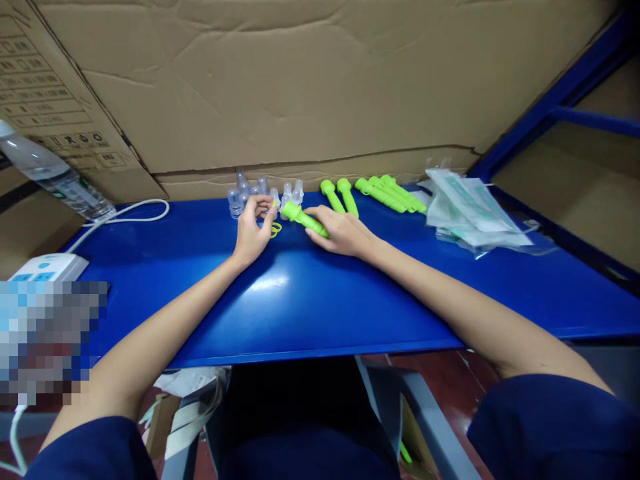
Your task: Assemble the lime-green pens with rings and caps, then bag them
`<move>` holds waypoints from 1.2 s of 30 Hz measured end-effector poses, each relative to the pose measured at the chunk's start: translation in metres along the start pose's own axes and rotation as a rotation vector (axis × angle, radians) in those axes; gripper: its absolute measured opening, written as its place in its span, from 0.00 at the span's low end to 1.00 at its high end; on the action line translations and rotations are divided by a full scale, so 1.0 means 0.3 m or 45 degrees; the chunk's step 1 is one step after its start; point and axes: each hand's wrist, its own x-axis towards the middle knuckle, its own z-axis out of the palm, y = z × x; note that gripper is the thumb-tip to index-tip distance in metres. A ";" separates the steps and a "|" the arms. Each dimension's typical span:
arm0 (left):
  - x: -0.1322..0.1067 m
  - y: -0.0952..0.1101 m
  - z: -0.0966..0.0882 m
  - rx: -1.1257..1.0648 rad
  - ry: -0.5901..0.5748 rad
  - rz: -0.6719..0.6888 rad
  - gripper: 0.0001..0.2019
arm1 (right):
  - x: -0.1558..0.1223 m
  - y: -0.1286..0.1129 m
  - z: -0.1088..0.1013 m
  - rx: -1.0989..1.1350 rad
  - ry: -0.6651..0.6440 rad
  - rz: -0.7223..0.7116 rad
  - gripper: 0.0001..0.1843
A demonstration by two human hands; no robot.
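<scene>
My right hand is wrapped round a lime-green, torch-shaped plastic tube, its wide end pointing left and up. Close by on the left, my left hand is closed in a pinch, and a small yellow ring, partly hidden, shows at the fingertips. Beneath that hand, a few thin yellow rings lie on the blue table. Clear plastic caps stand in a cluster behind the left hand, some of them covered by it. Two more green tubes lie just beyond my right hand.
Further right lie several green tubes and a pile of clear plastic packets. A water bottle, a white cable and a power strip are at the left. Cardboard walls the back of the blue table.
</scene>
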 end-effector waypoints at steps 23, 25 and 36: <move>-0.034 0.039 0.027 -0.290 -0.417 0.036 0.20 | 0.001 -0.030 0.086 1.000 -0.044 0.164 0.42; -0.038 0.036 0.032 -0.289 -0.441 0.024 0.21 | 0.001 -0.026 0.087 0.964 -0.028 0.168 0.37; -0.037 0.009 0.036 -0.325 -0.469 -0.064 0.19 | 0.000 -0.028 0.098 0.957 0.063 0.276 0.32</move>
